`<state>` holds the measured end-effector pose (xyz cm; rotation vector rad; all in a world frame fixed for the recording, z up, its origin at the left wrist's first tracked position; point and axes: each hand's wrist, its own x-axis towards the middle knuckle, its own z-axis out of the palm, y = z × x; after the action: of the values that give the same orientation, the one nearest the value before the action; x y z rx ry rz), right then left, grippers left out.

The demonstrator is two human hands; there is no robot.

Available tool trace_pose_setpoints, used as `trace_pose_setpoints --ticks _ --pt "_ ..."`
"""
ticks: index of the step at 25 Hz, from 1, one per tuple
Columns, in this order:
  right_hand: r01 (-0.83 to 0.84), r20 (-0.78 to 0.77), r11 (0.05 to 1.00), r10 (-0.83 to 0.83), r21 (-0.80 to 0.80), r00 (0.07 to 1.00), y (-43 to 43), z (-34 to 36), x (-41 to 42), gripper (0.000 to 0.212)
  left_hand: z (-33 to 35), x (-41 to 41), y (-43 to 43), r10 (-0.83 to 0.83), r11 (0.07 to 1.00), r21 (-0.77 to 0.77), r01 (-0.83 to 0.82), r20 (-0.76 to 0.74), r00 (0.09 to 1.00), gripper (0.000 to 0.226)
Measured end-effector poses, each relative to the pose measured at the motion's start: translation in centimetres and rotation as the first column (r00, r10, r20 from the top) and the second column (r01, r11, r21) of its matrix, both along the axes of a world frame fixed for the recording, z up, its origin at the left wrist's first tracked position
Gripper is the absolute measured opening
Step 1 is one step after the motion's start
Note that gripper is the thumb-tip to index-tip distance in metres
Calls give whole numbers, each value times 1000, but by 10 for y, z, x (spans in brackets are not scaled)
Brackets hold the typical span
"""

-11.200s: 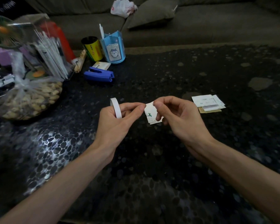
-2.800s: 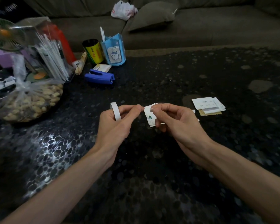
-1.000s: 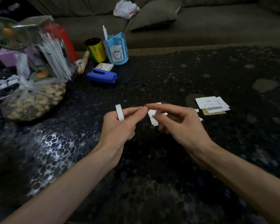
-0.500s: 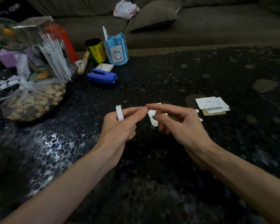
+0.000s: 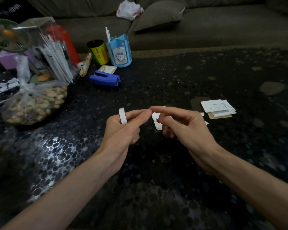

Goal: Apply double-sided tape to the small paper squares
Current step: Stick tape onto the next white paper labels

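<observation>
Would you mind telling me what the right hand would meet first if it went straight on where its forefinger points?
The left hand, whose fingertips seem to touch the forefinger of the right hand, which holds paper squares; the tape roll lies just beyond.

Light dim. We note a grey-brown sofa (image 5: 214,29) spanning the far side, with a cushion (image 5: 158,15) against its back and a white plastic bag (image 5: 129,9) beside it. The dark pebble-patterned table (image 5: 173,77) shows a bright glare patch near left.
</observation>
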<state>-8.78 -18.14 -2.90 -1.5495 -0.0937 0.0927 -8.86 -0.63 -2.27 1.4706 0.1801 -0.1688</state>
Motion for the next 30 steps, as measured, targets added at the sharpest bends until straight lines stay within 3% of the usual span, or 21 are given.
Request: trace_pose_setpoints --ticks 30 --pt "-5 -15 1000 5 -5 1000 -1 0 0 33 -1 0 -1 19 1000 1 -19 24 1000 18"
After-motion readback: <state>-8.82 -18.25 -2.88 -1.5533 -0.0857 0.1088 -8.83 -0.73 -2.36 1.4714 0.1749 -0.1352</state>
